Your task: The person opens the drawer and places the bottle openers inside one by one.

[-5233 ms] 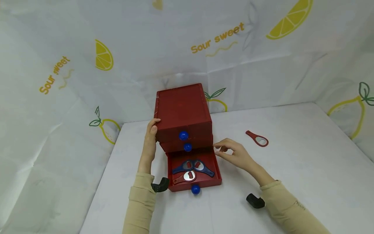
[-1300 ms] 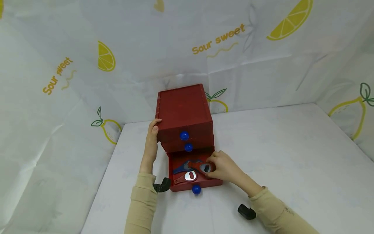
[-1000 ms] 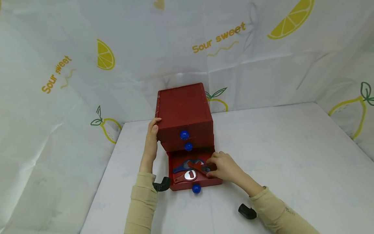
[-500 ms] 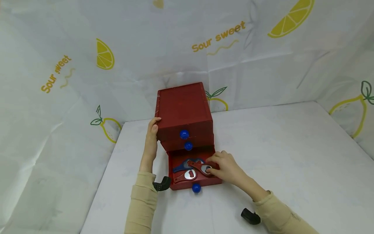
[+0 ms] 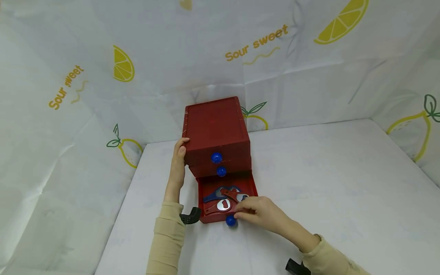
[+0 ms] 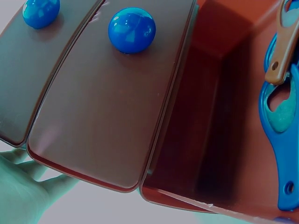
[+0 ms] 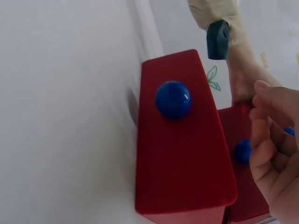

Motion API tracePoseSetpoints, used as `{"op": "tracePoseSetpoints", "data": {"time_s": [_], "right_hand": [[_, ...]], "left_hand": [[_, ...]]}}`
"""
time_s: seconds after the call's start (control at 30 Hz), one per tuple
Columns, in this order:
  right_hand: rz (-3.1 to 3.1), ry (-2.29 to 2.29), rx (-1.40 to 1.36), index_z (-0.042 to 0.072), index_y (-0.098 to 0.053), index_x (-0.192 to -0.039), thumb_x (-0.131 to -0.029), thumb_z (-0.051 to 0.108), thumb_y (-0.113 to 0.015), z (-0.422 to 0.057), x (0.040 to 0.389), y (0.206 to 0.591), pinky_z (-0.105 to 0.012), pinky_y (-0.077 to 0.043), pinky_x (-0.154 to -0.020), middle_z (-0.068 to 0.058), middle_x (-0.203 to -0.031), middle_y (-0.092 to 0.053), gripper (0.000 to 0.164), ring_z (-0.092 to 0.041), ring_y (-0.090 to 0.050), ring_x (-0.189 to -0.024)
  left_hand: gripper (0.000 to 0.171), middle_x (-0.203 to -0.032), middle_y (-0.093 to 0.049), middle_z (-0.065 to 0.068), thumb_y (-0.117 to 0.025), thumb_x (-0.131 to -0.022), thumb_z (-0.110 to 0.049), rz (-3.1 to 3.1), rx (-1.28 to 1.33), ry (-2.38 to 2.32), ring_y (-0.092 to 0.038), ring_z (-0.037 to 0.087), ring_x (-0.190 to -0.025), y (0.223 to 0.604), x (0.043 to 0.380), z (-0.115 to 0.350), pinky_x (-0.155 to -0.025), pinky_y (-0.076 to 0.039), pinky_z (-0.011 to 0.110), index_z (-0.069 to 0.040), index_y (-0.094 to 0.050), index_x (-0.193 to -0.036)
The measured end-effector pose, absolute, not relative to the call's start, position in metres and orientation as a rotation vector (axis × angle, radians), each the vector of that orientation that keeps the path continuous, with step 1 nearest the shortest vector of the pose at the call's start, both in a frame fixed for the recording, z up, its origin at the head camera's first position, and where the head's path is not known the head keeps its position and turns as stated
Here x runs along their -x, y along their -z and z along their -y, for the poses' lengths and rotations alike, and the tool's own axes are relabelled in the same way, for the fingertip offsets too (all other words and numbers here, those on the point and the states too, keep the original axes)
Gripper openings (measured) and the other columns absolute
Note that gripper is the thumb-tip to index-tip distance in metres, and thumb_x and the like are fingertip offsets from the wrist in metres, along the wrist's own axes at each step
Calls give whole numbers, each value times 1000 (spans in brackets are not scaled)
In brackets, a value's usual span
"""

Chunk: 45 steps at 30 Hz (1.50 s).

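A red drawer cabinet stands with its bottom drawer pulled out. Along its left side lies my left hand, fingers straight, fingertips at the top edge. In the drawer, one red bottle opener lies across two blue bottle openers, partly covering them. Another red bottle opener lies nearer the drawer front. My right hand, loosely curled and holding nothing, is over the drawer's front right corner, fingertips close to its blue knob. The right wrist view shows a gap between the fingers and that knob.
Two upper drawers are closed, with blue knobs on their fronts. The white table extends to both sides. Behind the cabinet hangs a white sheet with lemon prints. Black wrist mounts stick out from both sleeves.
The red bottle opener from the table's right side was carried into the drawer and let go on the blue ones. My right hand has since moved forward to the drawer's front. The left stays put.
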State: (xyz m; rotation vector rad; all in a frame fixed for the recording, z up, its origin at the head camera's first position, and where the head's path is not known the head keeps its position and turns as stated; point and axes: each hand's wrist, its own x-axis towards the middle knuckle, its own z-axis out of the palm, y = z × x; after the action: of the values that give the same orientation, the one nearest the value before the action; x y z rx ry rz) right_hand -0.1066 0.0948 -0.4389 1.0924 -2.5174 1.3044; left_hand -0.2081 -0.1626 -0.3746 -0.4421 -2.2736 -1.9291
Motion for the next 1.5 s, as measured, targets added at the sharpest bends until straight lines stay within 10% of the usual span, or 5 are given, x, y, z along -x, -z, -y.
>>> {"op": "tracePoseSetpoints", "data": {"time_s": [0.13, 0.53, 0.83, 1.5], "right_hand": [[2666, -1328, -1147, 16, -73, -100, -87, 30, -62, -92, 101, 440, -12, -42, -57, 6, -89, -72, 21, 7, -49, -68], [2892, -1290, -1206, 15, -66, -117, -88, 25, -63, -81, 94, 452, -13, -35, -47, 13, -56, -54, 31, 7, -38, -48], [2885, -1337, -1046, 13, -65, -118, -86, 23, -64, -76, 95, 466, -13, -40, -52, 2, -93, -72, 33, 7, -45, -57], [2756, -1242, -797, 17, -70, -109, -85, 24, -66, -59, 135, 461, -14, -39, -54, 4, -88, -72, 25, 4, -41, -56]], "left_hand": [[42, -135, -35, 15, -23, -98, -30, 2270, 446, 1926, -44, 22, -106, 375, 208, 162, -85, -36, 36, -12, -33, -134], [44, -135, -35, 16, -24, -98, -35, 2274, 456, 1922, -44, 22, -106, 375, 208, 162, -86, -36, 36, -12, -32, -135], [44, -137, -34, 16, -23, -98, -33, 2284, 449, 1915, -43, 22, -107, 373, 207, 163, -86, -36, 36, -12, -32, -136], [42, -137, -33, 15, -24, -97, -30, 2301, 424, 1925, -43, 24, -111, 372, 208, 163, -87, -37, 36, -12, -32, -135]]}}
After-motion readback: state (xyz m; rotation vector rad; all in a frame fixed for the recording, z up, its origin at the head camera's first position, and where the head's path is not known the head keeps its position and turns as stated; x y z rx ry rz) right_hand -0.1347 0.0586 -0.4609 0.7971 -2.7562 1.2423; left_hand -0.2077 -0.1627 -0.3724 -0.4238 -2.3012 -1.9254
